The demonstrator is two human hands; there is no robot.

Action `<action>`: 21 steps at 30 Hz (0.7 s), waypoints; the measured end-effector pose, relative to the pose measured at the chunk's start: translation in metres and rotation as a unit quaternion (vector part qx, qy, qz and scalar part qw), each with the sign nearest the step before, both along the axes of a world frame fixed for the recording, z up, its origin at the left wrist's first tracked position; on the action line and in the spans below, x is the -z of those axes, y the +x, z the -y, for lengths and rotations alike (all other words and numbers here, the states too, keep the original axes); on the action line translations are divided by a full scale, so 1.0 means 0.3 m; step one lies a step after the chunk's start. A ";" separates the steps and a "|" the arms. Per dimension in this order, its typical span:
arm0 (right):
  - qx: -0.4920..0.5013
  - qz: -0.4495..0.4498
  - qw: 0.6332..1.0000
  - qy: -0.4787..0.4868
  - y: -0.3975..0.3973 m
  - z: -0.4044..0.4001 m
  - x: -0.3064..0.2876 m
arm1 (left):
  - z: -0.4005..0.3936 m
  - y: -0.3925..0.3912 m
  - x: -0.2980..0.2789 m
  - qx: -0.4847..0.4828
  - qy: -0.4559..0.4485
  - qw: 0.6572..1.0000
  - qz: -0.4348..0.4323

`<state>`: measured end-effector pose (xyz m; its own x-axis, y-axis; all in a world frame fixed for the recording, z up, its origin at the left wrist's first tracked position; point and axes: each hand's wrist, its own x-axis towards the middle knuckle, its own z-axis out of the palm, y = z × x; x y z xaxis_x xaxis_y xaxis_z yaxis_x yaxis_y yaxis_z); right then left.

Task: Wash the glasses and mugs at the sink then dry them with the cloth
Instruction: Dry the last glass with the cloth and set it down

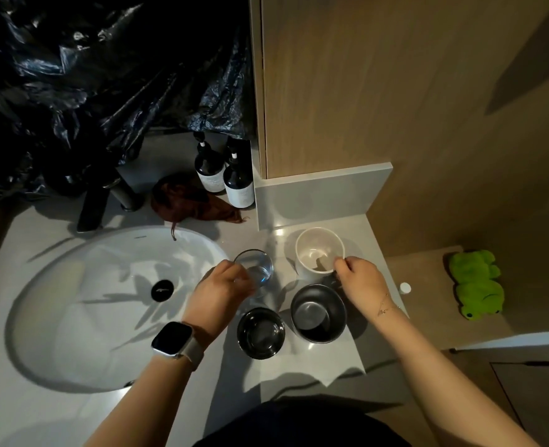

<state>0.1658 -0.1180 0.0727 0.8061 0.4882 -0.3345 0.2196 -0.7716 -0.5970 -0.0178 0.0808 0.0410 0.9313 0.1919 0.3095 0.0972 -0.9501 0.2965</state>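
Observation:
My left hand grips a clear glass just right of the white oval sink. On the counter to the right, my right hand holds the near rim of a white mug. In front of them stand two dark vessels: a small dark glass and a larger dark mug. A reddish-brown cloth lies crumpled behind the sink, one tassel hanging over the basin's edge.
A dark tap stands behind the sink. Two dark pump bottles sit beside a raised counter ledge. Black plastic sheeting hangs at the back. A green plush frog and a small white cap lie right.

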 end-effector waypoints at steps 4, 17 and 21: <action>0.019 -0.029 0.999 -0.006 0.019 0.013 0.004 | -0.008 -0.001 0.002 -0.010 -0.022 0.999 -0.047; 0.174 -0.065 0.977 0.106 0.098 0.237 -0.039 | 0.266 0.390 -0.268 0.220 0.065 0.908 -0.351; 0.194 -0.082 0.970 0.118 0.117 0.293 -0.035 | 0.250 0.451 -0.239 0.258 0.176 0.855 -0.415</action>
